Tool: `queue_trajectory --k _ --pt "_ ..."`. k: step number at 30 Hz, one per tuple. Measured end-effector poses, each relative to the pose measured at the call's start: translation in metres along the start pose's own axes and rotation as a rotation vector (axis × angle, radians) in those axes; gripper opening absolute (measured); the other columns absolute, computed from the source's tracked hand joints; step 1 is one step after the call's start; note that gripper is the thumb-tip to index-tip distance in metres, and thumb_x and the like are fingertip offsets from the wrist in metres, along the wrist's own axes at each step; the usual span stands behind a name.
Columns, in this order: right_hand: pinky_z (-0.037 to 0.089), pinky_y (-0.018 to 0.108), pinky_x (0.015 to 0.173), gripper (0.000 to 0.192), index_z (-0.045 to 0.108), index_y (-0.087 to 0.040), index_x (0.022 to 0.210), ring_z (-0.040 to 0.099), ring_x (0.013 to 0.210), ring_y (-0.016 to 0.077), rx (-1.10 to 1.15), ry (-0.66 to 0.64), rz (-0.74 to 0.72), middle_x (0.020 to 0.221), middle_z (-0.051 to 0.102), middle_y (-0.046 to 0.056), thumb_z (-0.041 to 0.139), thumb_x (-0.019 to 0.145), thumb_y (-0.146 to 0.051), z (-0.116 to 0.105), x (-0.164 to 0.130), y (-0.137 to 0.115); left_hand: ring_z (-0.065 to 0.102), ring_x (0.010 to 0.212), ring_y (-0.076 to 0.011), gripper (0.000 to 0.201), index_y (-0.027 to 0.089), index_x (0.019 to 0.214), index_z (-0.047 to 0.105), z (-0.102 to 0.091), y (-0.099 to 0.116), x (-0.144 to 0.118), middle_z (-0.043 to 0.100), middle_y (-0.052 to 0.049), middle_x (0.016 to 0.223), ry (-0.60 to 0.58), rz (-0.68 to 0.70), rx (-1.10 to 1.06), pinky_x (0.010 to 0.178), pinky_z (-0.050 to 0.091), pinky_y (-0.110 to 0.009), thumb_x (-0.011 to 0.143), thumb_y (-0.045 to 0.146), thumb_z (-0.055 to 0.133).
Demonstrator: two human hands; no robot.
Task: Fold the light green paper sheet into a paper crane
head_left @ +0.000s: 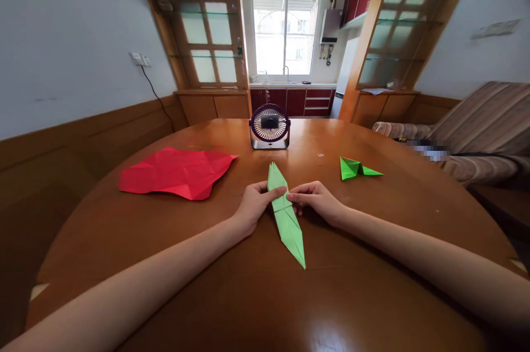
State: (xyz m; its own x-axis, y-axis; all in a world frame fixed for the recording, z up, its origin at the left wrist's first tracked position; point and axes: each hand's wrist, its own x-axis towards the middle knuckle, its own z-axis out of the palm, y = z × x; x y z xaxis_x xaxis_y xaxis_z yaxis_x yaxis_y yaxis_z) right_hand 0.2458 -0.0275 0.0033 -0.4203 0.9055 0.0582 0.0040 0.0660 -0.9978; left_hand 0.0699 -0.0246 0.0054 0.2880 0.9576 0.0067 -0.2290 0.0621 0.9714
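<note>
A long, narrow piece of folded light green paper point(289, 227) is held above the middle of the table, pointed at both ends and creased across its width. My left hand point(257, 205) grips its left edge, thumb lying across the top face and the other fingers underneath. On the opposite edge, my right hand point(317, 200) pinches the paper between thumb and index finger near the cross crease. The lower tip of the paper points toward me. Parts of the fingers behind the paper are hidden.
A creased red paper sheet point(178, 173) lies to the left on the round wooden table point(207, 297). A small dark purple fan point(270, 125) stands at the back. To the right is a bright green folded paper piece point(351, 168). A striped sofa point(480, 120) sits beyond.
</note>
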Motion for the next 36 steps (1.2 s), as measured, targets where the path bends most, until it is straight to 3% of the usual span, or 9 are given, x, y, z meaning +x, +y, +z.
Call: queue_trajectory --k 9,14,20,28,30,33,36 --pt "0.030 0.023 0.050 0.032 0.068 -0.014 0.075 0.044 0.051 0.0069 -0.060 0.012 -0.012 0.059 0.057 -0.003 0.074 0.071 -0.046 0.004 0.001 0.003 0.040 0.040 -0.0046 0.036 0.012 0.058 0.060 -0.002 -0.005 0.005 0.054 0.003 0.049 0.086 0.071 0.041 0.040 0.027 -0.019 0.062 0.041 0.081" --pt "0.036 0.024 0.056 0.032 0.070 -0.015 0.080 0.052 0.058 0.0095 0.017 0.053 0.068 0.070 0.066 0.001 0.079 0.065 -0.042 0.005 0.000 0.001 0.044 0.044 -0.0058 0.036 0.011 0.062 0.062 -0.005 -0.005 0.009 0.061 -0.001 0.057 0.171 0.096 0.005 0.040 0.028 -0.019 0.060 0.042 0.081" --pt "0.037 0.024 0.055 0.031 0.071 -0.015 0.080 0.054 0.057 0.0096 0.116 0.052 0.131 0.071 0.068 0.001 0.081 0.062 -0.038 0.001 -0.002 -0.001 0.045 0.045 -0.0079 0.040 0.014 0.056 0.055 -0.010 -0.004 0.011 0.055 0.001 0.052 0.203 0.143 -0.042 0.041 0.031 -0.021 0.068 0.047 0.074" --pt "0.037 0.025 0.053 0.025 0.071 -0.013 0.071 0.056 0.054 0.0107 0.181 0.087 0.179 0.064 0.068 0.001 0.083 0.057 -0.030 -0.003 -0.002 -0.007 0.048 0.050 -0.0090 0.036 0.013 0.069 0.062 -0.022 -0.001 0.020 0.057 0.000 0.061 0.276 0.215 0.128 0.045 0.033 -0.021 0.069 0.047 0.073" --pt "0.036 0.024 0.053 0.024 0.071 -0.013 0.070 0.056 0.053 0.0105 0.179 0.111 0.179 0.063 0.068 0.001 0.083 0.057 -0.030 -0.002 -0.002 -0.006 0.055 0.062 -0.0128 0.032 0.014 0.084 0.065 -0.026 0.001 0.021 0.063 -0.004 0.076 0.373 0.352 0.231 0.052 0.042 -0.023 0.073 0.044 0.070" --pt "0.036 0.024 0.052 0.023 0.071 -0.014 0.070 0.056 0.052 0.0104 0.188 0.145 0.178 0.063 0.068 0.001 0.082 0.057 -0.029 -0.002 -0.001 -0.005 0.059 0.097 -0.0194 0.028 0.018 0.107 0.061 -0.033 0.008 0.016 0.063 -0.008 0.106 0.460 0.767 0.605 0.082 0.049 -0.034 0.084 0.034 0.060" --pt "0.037 0.025 0.053 0.024 0.070 -0.014 0.070 0.056 0.053 0.0109 0.211 0.164 0.179 0.062 0.068 0.001 0.083 0.056 -0.029 -0.001 -0.001 -0.004 0.052 0.118 -0.0223 0.024 0.024 0.111 0.062 -0.038 0.014 0.007 0.059 -0.008 0.124 0.223 1.157 1.071 0.104 0.037 -0.045 0.088 0.024 0.053"
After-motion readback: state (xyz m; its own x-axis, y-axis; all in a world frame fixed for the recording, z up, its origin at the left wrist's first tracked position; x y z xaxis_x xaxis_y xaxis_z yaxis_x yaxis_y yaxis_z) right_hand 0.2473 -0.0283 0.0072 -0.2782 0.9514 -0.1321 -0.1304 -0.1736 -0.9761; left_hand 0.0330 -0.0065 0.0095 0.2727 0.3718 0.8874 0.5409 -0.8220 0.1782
